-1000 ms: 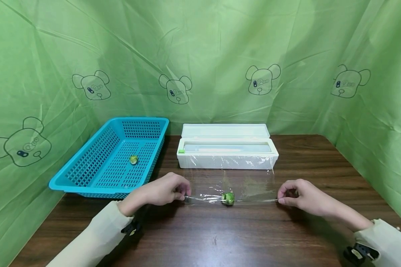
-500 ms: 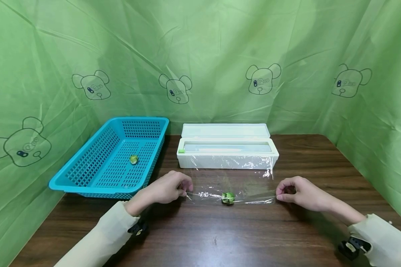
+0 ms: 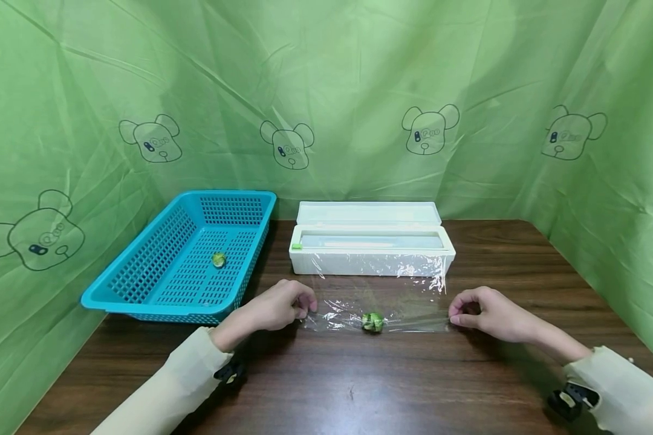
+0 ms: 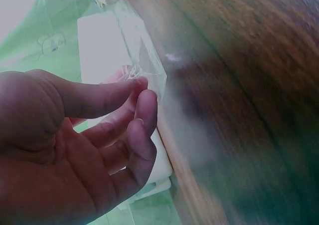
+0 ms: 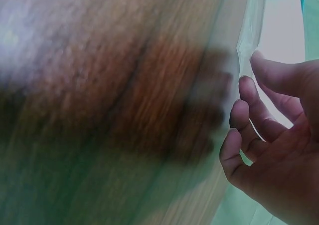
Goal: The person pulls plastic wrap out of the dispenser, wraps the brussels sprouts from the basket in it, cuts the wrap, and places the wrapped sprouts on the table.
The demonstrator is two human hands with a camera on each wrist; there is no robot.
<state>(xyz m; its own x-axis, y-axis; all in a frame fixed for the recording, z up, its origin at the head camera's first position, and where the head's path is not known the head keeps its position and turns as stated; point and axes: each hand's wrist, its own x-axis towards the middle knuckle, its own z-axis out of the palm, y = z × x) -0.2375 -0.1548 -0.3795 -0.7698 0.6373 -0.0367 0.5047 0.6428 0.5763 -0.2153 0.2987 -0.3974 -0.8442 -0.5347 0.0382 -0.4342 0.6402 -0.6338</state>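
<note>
A sheet of clear cling film (image 3: pixel 332 308) runs from the front of the white cling film dispenser (image 3: pixel 372 263) toward me. At its near edge a small green Brussels sprout (image 3: pixel 372 322) sits on the table, by the film; whether it lies over or under the film is hard to tell. My left hand (image 3: pixel 280 305) pinches the film's near left corner between thumb and finger, also visible in the left wrist view. On the opposite corner, my right hand (image 3: pixel 487 313) pinches the film with thumb and forefinger, its other fingers loosely bent.
A blue perforated basket (image 3: pixel 176 308) stands at the left with another Brussels sprout (image 3: pixel 219 260) inside. The dispenser's lid (image 3: pixel 367 212) is raised at the back. Green patterned cloth (image 3: pixel 359 72) hangs behind and beside the brown wooden table (image 3: pixel 348 393).
Both hands have come slightly closer together, and the right has risen a little in view. The film's near edge, taut before, now hangs slacker around the Brussels sprout.
</note>
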